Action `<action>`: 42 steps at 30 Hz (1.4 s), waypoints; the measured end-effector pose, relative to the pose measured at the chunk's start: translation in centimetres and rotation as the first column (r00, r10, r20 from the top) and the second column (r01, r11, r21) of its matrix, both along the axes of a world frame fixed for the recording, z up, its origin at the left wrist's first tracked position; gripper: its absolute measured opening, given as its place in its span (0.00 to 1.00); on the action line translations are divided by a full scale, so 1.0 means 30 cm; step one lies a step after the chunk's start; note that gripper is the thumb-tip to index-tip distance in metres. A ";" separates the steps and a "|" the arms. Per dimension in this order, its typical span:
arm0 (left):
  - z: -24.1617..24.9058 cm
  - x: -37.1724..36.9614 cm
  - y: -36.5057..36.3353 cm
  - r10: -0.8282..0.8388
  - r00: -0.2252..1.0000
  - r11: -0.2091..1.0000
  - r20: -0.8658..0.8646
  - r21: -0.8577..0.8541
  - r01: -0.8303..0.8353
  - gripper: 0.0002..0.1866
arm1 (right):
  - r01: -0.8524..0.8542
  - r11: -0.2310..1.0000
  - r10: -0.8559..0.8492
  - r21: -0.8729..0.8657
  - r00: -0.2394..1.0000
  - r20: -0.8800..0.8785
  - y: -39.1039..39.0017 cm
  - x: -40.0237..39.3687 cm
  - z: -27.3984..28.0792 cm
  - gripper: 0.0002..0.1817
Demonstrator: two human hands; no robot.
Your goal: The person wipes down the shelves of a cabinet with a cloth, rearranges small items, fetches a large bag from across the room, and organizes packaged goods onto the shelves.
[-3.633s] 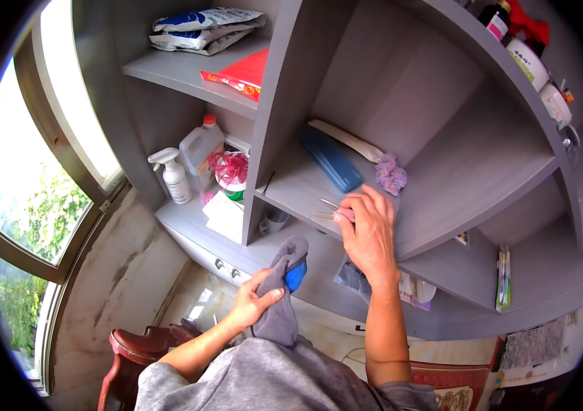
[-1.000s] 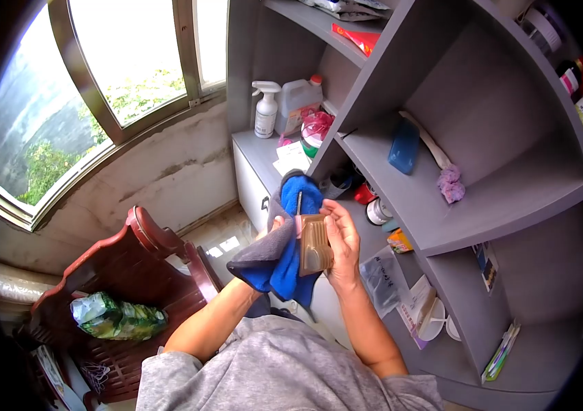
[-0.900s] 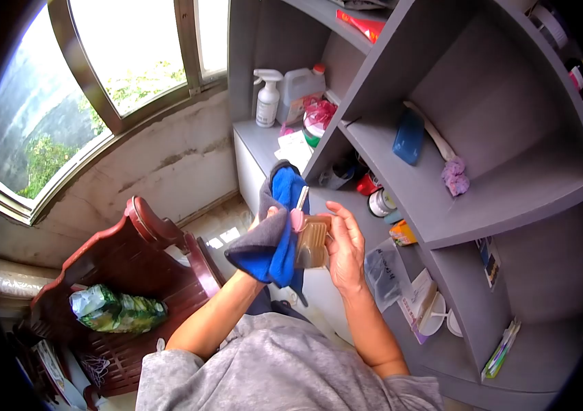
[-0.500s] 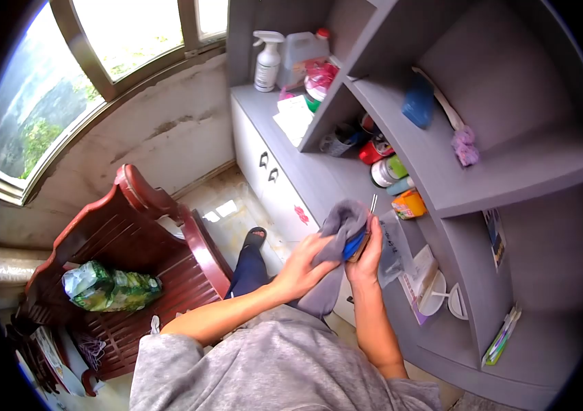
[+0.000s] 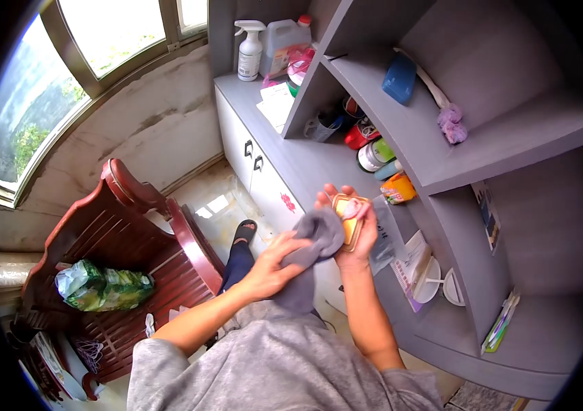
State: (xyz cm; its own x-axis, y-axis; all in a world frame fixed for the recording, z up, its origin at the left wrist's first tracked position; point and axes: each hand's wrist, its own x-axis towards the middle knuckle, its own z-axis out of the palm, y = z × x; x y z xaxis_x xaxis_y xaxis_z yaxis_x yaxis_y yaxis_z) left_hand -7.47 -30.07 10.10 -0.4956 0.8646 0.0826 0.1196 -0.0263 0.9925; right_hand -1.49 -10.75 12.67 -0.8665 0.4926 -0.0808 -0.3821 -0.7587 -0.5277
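My left hand is closed on a dark grey cloth, which is bunched at the top and hangs down below the fingers. My right hand grips a small flat rectangular object with a gold-yellow face and a darker rim; its exact kind I cannot make out. Something pinkish, perhaps the thumb, lies across that face. The cloth's bunched end is right beside the object's left edge. Behind the right hand, a clear plastic bag rests on the grey cabinet top.
The grey shelf unit curves around the right. A spray bottle and a jug stand at its far end. An orange packet sits near my right hand. On the left, a red wooden bench bears a green plastic package.
The rectangular object has turned from its blue side to its gold-yellow face. The cloth has come off it to the left, with my left hand. The view has shifted slightly.
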 end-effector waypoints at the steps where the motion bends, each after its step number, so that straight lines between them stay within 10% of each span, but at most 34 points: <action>1: -0.055 -0.020 -0.046 -0.080 0.975 0.997 0.208 0.018 0.078 0.24 | -0.041 0.998 0.037 -0.054 0.998 -0.060 0.025 0.021 0.007 0.27; 2: -0.093 -0.028 -0.075 -0.160 0.901 0.987 0.402 0.053 0.151 0.24 | -0.084 0.991 0.071 -0.105 0.990 -0.124 0.047 0.036 0.014 0.27; 4: -0.011 0.020 -0.101 0.257 0.542 0.965 0.800 -0.189 -0.179 0.25 | -0.104 0.994 0.102 -0.032 0.993 -0.060 0.088 0.047 -0.008 0.27; 6: -0.131 0.005 -0.115 0.166 0.439 0.986 0.883 -0.142 -0.088 0.31 | -0.153 0.988 0.154 0.028 0.988 -0.030 0.088 0.029 -0.039 0.26; 8: -0.157 -0.012 -0.093 0.217 0.736 0.939 0.641 -0.342 0.021 0.29 | -0.261 0.945 0.263 0.197 0.965 0.016 0.068 0.015 -0.088 0.26; 11: -0.063 -0.061 -0.047 0.091 0.808 0.986 0.582 -0.164 0.008 0.17 | -0.465 0.580 0.139 0.669 0.866 0.481 -0.004 0.004 -0.030 0.25; 14: -0.028 -0.124 -0.025 0.045 0.839 0.999 0.542 -0.030 -0.034 0.16 | -0.334 0.064 -0.001 0.940 0.942 0.335 -0.052 -0.045 -0.010 0.22; 18: -0.086 -0.177 -0.080 -0.045 0.835 0.992 0.548 -0.077 0.104 0.18 | -0.361 -0.040 0.104 0.932 0.926 0.363 -0.070 -0.094 -0.036 0.21; 22: -0.203 -0.203 -0.205 0.074 0.841 0.994 0.536 -0.107 -0.019 0.15 | -0.466 0.008 0.120 0.885 0.879 0.462 -0.100 -0.191 -0.131 0.17; 23: -0.233 -0.215 -0.241 0.226 0.795 0.972 0.563 -0.185 -0.146 0.14 | -0.600 0.187 0.080 0.778 0.799 0.596 -0.111 -0.222 -0.154 0.15; 26: -0.276 -0.255 -0.327 0.352 0.533 0.896 0.769 -0.113 -0.428 0.14 | -0.634 0.169 -0.056 0.754 0.758 0.650 -0.062 -0.331 -0.411 0.18; 29: -0.349 -0.261 -0.394 0.479 0.519 0.821 0.708 -0.152 -0.550 0.16 | -0.802 0.467 0.125 0.373 0.477 0.870 -0.013 -0.476 -0.614 0.26; 32: -0.386 -0.255 -0.435 0.528 0.522 0.787 0.670 -0.154 -0.597 0.16 | -0.512 0.859 0.259 0.014 0.457 0.851 -0.042 -0.633 -0.641 0.36; 42: -0.484 -0.300 -0.550 0.603 0.364 0.700 0.710 -0.252 -0.668 0.22 | -0.740 0.597 0.174 0.312 0.498 0.850 -0.136 -0.651 -0.806 0.36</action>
State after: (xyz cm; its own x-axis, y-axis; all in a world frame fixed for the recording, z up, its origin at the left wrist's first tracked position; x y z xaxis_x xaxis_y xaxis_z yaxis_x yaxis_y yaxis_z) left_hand -16.46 -46.57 -4.42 -0.8114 0.2751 -0.5158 -0.5834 -0.3262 0.7438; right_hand -21.01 -14.83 -11.52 -0.7592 0.2067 -0.6172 0.6098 -0.1054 -0.7855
